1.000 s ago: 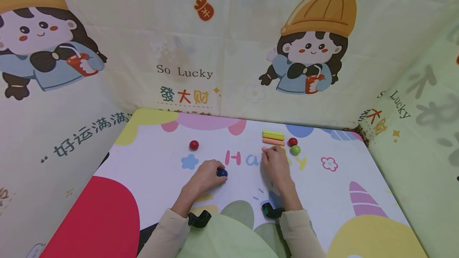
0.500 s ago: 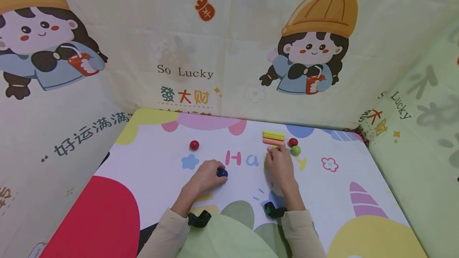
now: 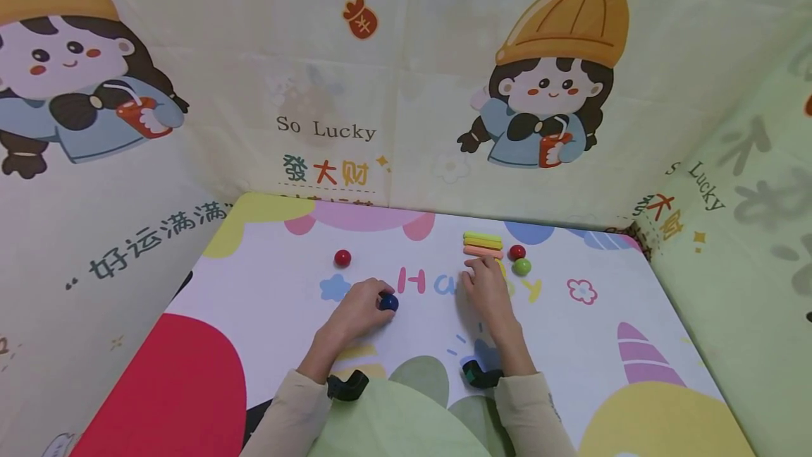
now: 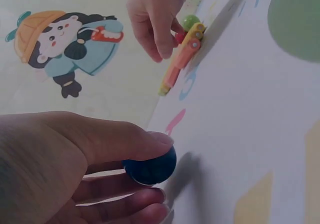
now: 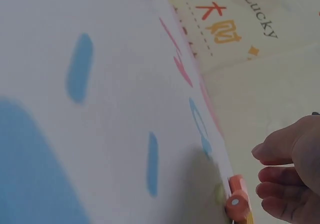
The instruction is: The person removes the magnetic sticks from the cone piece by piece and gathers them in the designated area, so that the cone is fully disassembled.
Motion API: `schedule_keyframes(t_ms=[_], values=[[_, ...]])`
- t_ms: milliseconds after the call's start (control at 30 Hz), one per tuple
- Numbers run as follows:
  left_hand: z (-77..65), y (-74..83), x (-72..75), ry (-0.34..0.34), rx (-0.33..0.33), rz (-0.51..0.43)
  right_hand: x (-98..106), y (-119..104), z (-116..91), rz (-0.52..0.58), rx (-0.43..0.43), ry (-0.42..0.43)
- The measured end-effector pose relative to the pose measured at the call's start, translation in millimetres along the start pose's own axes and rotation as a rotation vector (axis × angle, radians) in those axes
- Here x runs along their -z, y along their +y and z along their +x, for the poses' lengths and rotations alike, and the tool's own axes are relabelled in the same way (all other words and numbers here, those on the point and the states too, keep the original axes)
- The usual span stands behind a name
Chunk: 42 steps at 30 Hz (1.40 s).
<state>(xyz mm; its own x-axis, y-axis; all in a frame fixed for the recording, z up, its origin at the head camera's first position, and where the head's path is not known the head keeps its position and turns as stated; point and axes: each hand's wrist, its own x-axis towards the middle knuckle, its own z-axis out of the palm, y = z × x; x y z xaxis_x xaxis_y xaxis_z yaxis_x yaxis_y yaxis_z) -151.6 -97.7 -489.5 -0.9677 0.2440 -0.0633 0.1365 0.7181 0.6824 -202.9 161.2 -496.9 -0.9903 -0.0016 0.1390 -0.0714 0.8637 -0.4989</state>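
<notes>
My left hand [image 3: 360, 309] pinches a glossy dark blue ball [image 4: 152, 166] between thumb and fingers, close over the white tabletop, left of centre. Toward the back right, my right hand [image 3: 488, 291] hovers beside a row of short coloured sticks [image 3: 483, 244], yellow, orange and pink. Its thumb and bent fingers [image 5: 282, 189] stand apart with nothing between them in the right wrist view. Just beside those fingers show the round ends of pinkish sticks [image 5: 237, 206]. In the head view my right hand hides part of the nearer sticks.
To the right of the sticks, a red ball [image 3: 517, 252] and a green ball [image 3: 522, 267] sit together. Another red ball [image 3: 342, 258] lies farther left. A printed cloth wall [image 3: 412, 90] rises behind the patterned tabletop [image 3: 285, 323].
My right hand has moved slightly right, then back left, and its fingertips have let go of a pink stick. My left hand has shifted a little left with the blue ball.
</notes>
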Motion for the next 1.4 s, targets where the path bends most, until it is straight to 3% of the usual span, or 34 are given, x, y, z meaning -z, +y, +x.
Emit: schedule_keyframes(t_ms=[167, 500, 900, 1400], values=[[1.4, -5.6, 2.8, 0.071, 0.004, -0.012, -3, -8, -1, 0.014, 0.012, -0.043], [4.4, -17.9, 6.6, 0.202, 0.072, -0.03, -12, -17, -3, 0.05, 0.092, -0.128], [7.6, -37.4, 8.9, 0.347, 0.065, 0.006, -24, -20, -13, 0.044, 0.176, -0.157], [11.4, -41.7, 8.1, 0.4, 0.085, 0.017, -26, -22, -14, 0.007, 0.179, -0.194]])
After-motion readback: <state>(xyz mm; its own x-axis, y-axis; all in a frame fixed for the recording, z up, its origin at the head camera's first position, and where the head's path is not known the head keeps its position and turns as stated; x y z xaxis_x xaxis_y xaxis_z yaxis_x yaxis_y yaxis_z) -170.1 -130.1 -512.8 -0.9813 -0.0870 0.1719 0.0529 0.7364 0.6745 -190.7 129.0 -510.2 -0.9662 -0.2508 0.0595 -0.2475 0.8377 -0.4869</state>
